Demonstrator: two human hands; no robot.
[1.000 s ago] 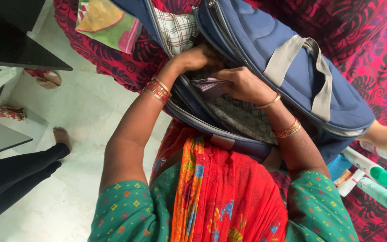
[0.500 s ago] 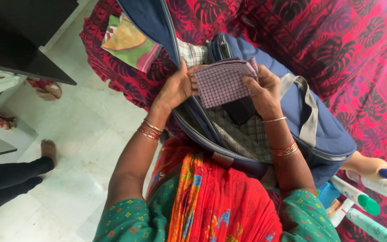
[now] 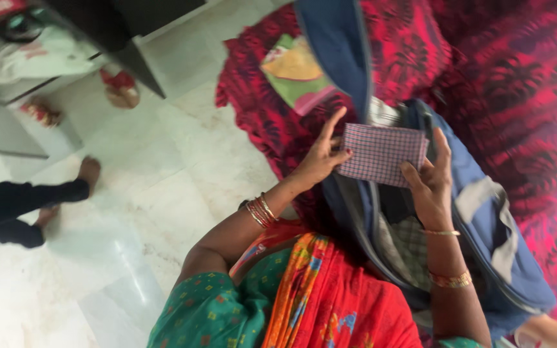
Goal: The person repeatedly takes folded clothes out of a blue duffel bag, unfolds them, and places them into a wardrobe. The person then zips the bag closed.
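We count one folded purple-and-white checked cloth (image 3: 381,153), one open blue fabric backpack (image 3: 478,212), two hands of our own and, off to the left, one other person's bare foot (image 3: 89,173) on the pale tiled floor (image 3: 162,174).

Our left hand (image 3: 320,158) comes up from the lower left with the wrist bent back; its thumb presses the left edge of the cloth, while the index finger points up and away, fingers spread. Three or four gold and red bangles (image 3: 260,211) ring that wrist. Our right hand (image 3: 430,187) rises from below, palm toward us, thumb on the cloth's lower right corner and fingers behind its right edge, so this grip is clamped on the cloth. The right forearm carries two bangles, set apart.

The cloth is a flat, neat rectangle, wider than tall, tilted slightly clockwise, held in the air just above the backpack's open mouth. The backpack lies on a bed covered in a red-and-black leaf-patterned sheet (image 3: 523,96). A green, yellow and pink folded fabric (image 3: 294,74) lies on the sheet beyond it.
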